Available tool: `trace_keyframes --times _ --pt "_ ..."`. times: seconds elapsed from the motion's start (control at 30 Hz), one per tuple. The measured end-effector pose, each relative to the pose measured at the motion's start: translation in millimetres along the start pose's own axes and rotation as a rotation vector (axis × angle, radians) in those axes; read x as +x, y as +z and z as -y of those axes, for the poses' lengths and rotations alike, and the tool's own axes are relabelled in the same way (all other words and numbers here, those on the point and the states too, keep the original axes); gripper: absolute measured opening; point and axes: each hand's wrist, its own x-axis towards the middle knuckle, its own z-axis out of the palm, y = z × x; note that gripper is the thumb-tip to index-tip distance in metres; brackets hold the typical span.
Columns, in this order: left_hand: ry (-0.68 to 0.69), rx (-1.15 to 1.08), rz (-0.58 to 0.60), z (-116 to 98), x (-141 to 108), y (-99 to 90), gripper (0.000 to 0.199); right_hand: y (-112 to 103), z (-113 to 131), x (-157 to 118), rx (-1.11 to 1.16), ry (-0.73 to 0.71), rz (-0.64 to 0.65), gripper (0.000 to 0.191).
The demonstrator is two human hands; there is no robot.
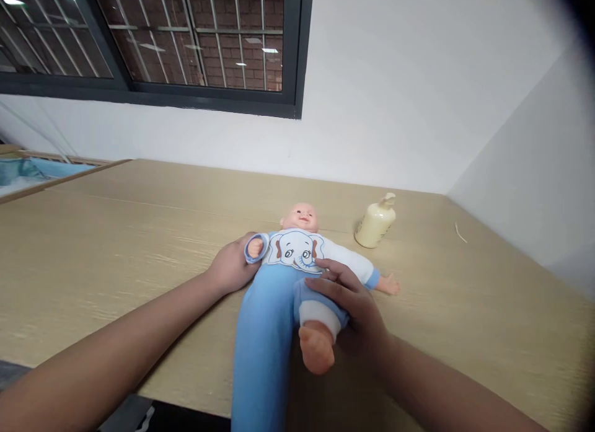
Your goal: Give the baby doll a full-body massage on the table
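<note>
A baby doll [267, 333] lies on its back on a wooden tabletop, head away from me. It wears a white top with an elephant face and light blue trousers. My left hand [235, 264] holds the doll's side by its raised arm; most of its fingers are hidden behind the doll. Around the bent leg with the bare foot, my right hand [356, 299] is closed, its fingers lying over the blue cloth near the white cuff. The other trouser leg stretches toward me past the table's front edge, with no foot visible.
A cream pump bottle [375, 224] stands on the table [139, 233] beyond the doll's outstretched arm. Farther right lies a thin pale string [460, 232]. A white wall and a barred window [195, 41] rise behind. At far left is a blue-lined, wood-edged container [46, 168].
</note>
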Motion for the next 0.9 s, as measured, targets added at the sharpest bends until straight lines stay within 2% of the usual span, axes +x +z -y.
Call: trace_keyframes --times 0.1,0.2,0.37,0.43,0.53,0.63,0.7,0.77,0.9 --pt "0.055 0.137 0.068 -5.4 -0.1 -1.0 0.028 3.4 -6.9 4.3 0.087 0.071 0.017 0.043" --pt "0.070 0.207 0.092 -4.3 0.2 0.5 0.036 7.0 -9.8 6.2 0.167 0.125 0.032 0.039" --pt "0.078 0.144 0.070 -2.6 -1.4 1.1 0.033 7.0 -7.4 7.6 0.191 0.107 0.020 0.035" --pt "0.034 -0.009 0.046 0.7 -1.8 1.1 0.029 4.8 -4.0 7.3 0.195 0.055 0.000 0.041" --pt "-0.175 -0.320 -0.045 11.7 0.4 2.8 0.034 -1.3 4.4 5.7 0.172 -0.010 -0.017 0.053" --pt "-0.325 -0.691 -0.130 22.5 4.7 5.6 0.042 -9.8 15.7 4.7 0.130 -0.053 0.047 0.057" --pt "-0.278 -0.952 -0.084 24.5 6.8 6.3 0.045 -15.4 23.2 5.8 0.121 -0.081 0.153 0.056" --pt "-0.198 -1.120 0.022 22.2 7.5 5.5 0.049 -20.1 29.5 8.2 0.109 -0.078 0.276 0.056" --pt "-0.157 -1.183 0.185 17.2 7.1 3.9 0.061 -26.5 37.8 13.8 0.050 -0.032 0.517 0.060"
